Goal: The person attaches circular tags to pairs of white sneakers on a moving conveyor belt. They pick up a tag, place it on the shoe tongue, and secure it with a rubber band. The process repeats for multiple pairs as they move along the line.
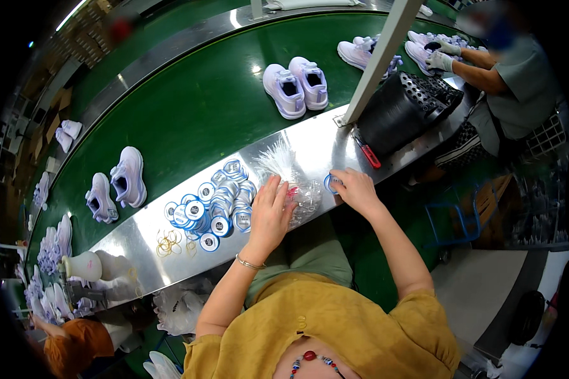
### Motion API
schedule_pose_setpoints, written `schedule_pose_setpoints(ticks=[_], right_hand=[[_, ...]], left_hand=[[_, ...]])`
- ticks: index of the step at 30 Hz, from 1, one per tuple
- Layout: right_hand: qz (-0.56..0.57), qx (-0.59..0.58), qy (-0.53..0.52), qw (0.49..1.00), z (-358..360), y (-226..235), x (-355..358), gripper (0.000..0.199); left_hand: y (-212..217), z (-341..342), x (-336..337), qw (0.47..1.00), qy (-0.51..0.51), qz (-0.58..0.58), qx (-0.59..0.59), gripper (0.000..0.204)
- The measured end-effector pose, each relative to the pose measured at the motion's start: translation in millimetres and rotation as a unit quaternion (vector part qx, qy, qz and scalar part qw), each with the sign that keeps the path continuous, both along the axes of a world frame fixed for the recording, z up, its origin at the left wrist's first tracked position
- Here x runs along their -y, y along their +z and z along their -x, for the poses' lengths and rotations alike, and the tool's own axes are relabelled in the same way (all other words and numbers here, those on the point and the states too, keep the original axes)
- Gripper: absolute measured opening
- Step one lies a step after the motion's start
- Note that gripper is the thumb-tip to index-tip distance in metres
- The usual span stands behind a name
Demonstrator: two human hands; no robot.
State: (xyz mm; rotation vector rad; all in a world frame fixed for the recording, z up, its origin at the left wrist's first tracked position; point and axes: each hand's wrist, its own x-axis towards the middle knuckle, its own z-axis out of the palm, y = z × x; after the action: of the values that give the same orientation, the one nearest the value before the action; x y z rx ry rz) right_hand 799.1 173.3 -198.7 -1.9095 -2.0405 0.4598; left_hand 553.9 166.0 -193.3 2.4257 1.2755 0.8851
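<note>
My left hand [270, 213] rests on the metal bench with its fingers stretched out, beside a tangle of clear plastic loops [308, 196]. Something small and pink shows by its fingertips. My right hand [355, 189] is closed over a round blue-rimmed tag [330, 183] at the bench surface; its fingertips partly cover the tag. Left of my left hand lies a heap of similar round white tags with blue rims [220, 207]. A fan of thin clear plastic strands [277, 158] spreads just beyond my hands.
Pale lilac sneakers [286, 91] stand in pairs on the green belt [189, 107]. A black bin [401, 117] and red-handled cutter [368, 151] are beside a metal post [382, 60]. Yellow rubber bands [169, 244] lie left. A gloved co-worker [518, 88] handles shoes at right.
</note>
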Motion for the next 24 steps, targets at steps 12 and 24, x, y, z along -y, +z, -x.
schedule_pose_setpoints(ticks=[12,24], right_hand=[[-0.054,-0.082,-0.008,0.995,38.0,33.9,-22.6,0.025],[0.025,-0.154,0.084,0.984,183.6,15.4,-89.6,0.021]], left_hand=[[-2.0,71.5,47.9,0.985,0.119,-0.072,0.101,0.027],[-12.0,114.7,63.6,0.972,0.175,-0.127,0.088,0.023]])
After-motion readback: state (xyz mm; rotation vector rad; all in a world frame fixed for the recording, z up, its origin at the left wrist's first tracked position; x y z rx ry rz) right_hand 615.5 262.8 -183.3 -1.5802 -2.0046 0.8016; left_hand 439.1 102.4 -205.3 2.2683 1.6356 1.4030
